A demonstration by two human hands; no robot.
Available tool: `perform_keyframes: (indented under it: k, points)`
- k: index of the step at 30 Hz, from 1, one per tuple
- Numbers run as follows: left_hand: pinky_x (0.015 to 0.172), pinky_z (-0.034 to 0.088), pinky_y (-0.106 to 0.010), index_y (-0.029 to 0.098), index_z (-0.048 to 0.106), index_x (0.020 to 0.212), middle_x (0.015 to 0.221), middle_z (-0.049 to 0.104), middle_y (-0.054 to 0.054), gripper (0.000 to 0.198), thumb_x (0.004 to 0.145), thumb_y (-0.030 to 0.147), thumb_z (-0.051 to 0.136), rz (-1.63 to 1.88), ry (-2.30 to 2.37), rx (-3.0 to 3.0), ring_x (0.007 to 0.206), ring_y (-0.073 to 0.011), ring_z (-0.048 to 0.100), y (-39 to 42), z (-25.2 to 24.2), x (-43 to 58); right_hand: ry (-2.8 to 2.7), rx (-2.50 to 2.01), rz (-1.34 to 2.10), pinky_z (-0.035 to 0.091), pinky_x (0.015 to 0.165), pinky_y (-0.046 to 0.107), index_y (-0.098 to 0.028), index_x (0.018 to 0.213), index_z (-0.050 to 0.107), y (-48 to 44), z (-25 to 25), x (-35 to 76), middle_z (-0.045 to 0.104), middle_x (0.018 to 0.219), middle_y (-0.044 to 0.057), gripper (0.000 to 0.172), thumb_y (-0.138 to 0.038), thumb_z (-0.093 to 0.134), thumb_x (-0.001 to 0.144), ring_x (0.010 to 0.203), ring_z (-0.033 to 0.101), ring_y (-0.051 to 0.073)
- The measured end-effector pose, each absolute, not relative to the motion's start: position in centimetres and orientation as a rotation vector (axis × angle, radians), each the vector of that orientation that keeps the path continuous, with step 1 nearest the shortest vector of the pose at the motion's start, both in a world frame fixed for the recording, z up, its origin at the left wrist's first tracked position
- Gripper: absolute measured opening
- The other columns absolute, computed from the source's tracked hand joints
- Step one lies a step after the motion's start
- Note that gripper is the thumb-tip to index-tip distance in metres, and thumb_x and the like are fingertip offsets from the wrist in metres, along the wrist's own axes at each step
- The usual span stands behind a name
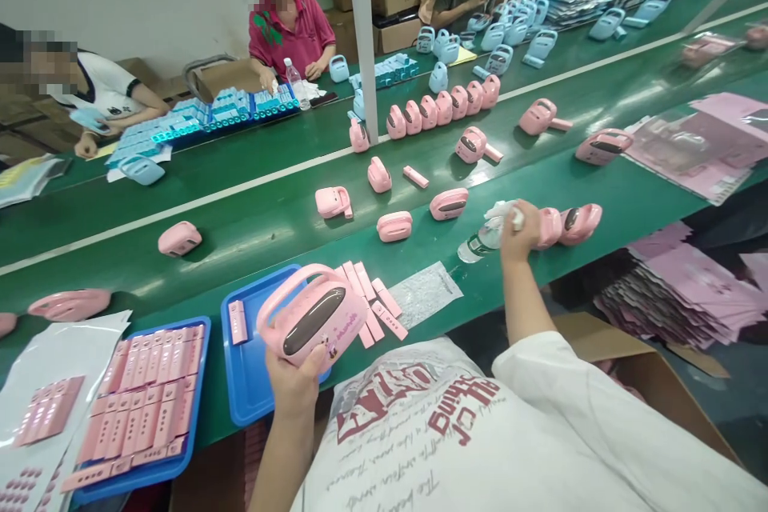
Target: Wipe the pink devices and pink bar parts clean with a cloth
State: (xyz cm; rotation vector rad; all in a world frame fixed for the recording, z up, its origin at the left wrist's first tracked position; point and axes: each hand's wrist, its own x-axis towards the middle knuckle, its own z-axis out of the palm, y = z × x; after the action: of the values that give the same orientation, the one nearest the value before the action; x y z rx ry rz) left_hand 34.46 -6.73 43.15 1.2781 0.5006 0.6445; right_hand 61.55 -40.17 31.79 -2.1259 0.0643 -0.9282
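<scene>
My left hand (295, 384) is closed around a pink handled device (355, 318), which is lifted above the near table edge. The device has a loop handle, a dark oval panel and a small printed picture on its front. Farther right, my right hand (521, 230) is closed on a crumpled white tissue (514, 216). Just left of that hand is a clear plastic bottle (478, 243), its upper part partly covered by white tissue. Two pink devices (581, 224) sit right behind my right hand. Pink sticks (389, 318) lie beside the held device.
A blue tray (240, 408) holds one pink stick; another blue tray (201, 384) is filled with pink sticks. More pink devices stand on the green conveyor (258, 236). Across it, several people work with blue devices (499, 58). Folded pink boxes (678, 280) are stacked at right.
</scene>
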Motion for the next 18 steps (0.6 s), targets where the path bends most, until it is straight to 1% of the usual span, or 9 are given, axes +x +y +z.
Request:
perform_keyframes:
  k: [2, 6, 9, 11, 12, 13, 15, 16, 18]
  points:
    - [0.074, 0.054, -0.03, 0.02, 0.062, 0.101, 0.092, 0.067, -0.002, 0.058, 0.047, 0.019, 0.081, 0.685, 0.494, 1.363, 0.086, -0.0198, 0.063, -6.9, 43.9, 34.6, -0.055, -2.195, -0.918, 0.044, 0.095, 0.045, -0.011, 0.096, 0.059, -39.0, 30.9, 60.6, 0.063, 0.106, 0.021, 0.038, -0.041, 0.039, 0.084, 0.106, 0.058, 0.028]
    - [0.068, 0.055, -0.03, 0.019, 0.063, 0.1, 0.089, 0.067, -0.001, 0.058, 0.045, 0.023, 0.082, 0.746, 0.493, 1.426, 0.079, -0.0195, 0.064, -7.7, 45.4, 34.6, -0.102, -2.289, -0.899, 0.046, 0.093, 0.043, -0.011, 0.098, 0.061, -39.3, 30.8, 59.6, 0.065, 0.105, 0.02, 0.042, -0.037, 0.031, 0.088, 0.104, 0.06, 0.025]
    - [0.069, 0.055, -0.027, 0.02, 0.062, 0.102, 0.089, 0.066, 0.0, 0.059, 0.046, 0.024, 0.082, 0.726, 0.52, 1.449, 0.08, -0.0176, 0.063, -8.1, 46.1, 34.4, -0.028, -2.326, -0.914, 0.044, 0.092, 0.047, -0.012, 0.089, 0.063, -40.3, 33.7, 59.9, 0.068, 0.093, 0.018, 0.043, -0.039, 0.03, 0.09, 0.097, 0.061, 0.027]
    - [0.069, 0.054, -0.026, 0.019, 0.062, 0.103, 0.09, 0.065, 0.0, 0.062, 0.045, 0.023, 0.082, 0.706, 0.541, 1.461, 0.079, -0.0163, 0.062, -8.2, 46.1, 34.2, 0.079, -2.297, -0.974, 0.045, 0.09, 0.048, -0.012, 0.084, 0.064, -39.7, 36.9, 59.7, 0.067, 0.088, 0.018, 0.045, -0.043, 0.032, 0.091, 0.093, 0.062, 0.028]
    - [0.07, 0.054, -0.027, 0.018, 0.061, 0.104, 0.09, 0.065, -0.001, 0.063, 0.045, 0.023, 0.082, 0.696, 0.542, 1.464, 0.078, -0.0163, 0.062, -8.2, 46.0, 34.2, 0.117, -2.256, -0.973, 0.046, 0.087, 0.047, -0.012, 0.085, 0.064, -38.8, 38.7, 59.2, 0.067, 0.087, 0.018, 0.047, -0.045, 0.032, 0.091, 0.092, 0.062, 0.028]
    - [0.071, 0.054, -0.028, 0.018, 0.061, 0.104, 0.09, 0.064, -0.001, 0.064, 0.045, 0.023, 0.082, 0.687, 0.543, 1.469, 0.079, -0.0168, 0.061, -8.2, 45.8, 34.3, 0.105, -2.209, -0.914, 0.048, 0.084, 0.045, -0.012, 0.087, 0.065, -37.4, 40.5, 58.4, 0.067, 0.086, 0.017, 0.047, -0.047, 0.033, 0.091, 0.088, 0.063, 0.027]
    - [0.074, 0.054, -0.032, 0.018, 0.059, 0.106, 0.093, 0.064, -0.003, 0.065, 0.045, 0.024, 0.082, 0.659, 0.56, 1.477, 0.082, -0.0191, 0.062, -8.4, 45.3, 34.5, -0.06, -2.128, -0.636, 0.051, 0.077, 0.041, -0.015, 0.088, 0.066, -33.5, 43.6, 55.9, 0.068, 0.082, 0.012, 0.044, -0.049, 0.038, 0.09, 0.079, 0.065, 0.024]
    - [0.076, 0.054, -0.034, 0.018, 0.058, 0.108, 0.096, 0.064, -0.003, 0.066, 0.046, 0.024, 0.081, 0.635, 0.576, 1.478, 0.085, -0.0204, 0.062, -8.5, 45.1, 34.8, -0.201, -2.075, -0.499, 0.052, 0.078, 0.04, -0.016, 0.09, 0.066, -31.2, 44.8, 54.3, 0.069, 0.084, 0.011, 0.041, -0.048, 0.04, 0.09, 0.08, 0.065, 0.024]
    - [0.081, 0.053, -0.037, 0.019, 0.056, 0.112, 0.102, 0.063, -0.005, 0.068, 0.048, 0.024, 0.081, 0.598, 0.603, 1.483, 0.09, -0.0215, 0.062, -8.9, 44.7, 35.4, -0.545, -1.945, -0.283, 0.051, 0.085, 0.038, -0.02, 0.101, 0.065, -26.7, 46.2, 50.7, 0.07, 0.098, 0.008, 0.035, -0.043, 0.04, 0.091, 0.092, 0.065, 0.022]
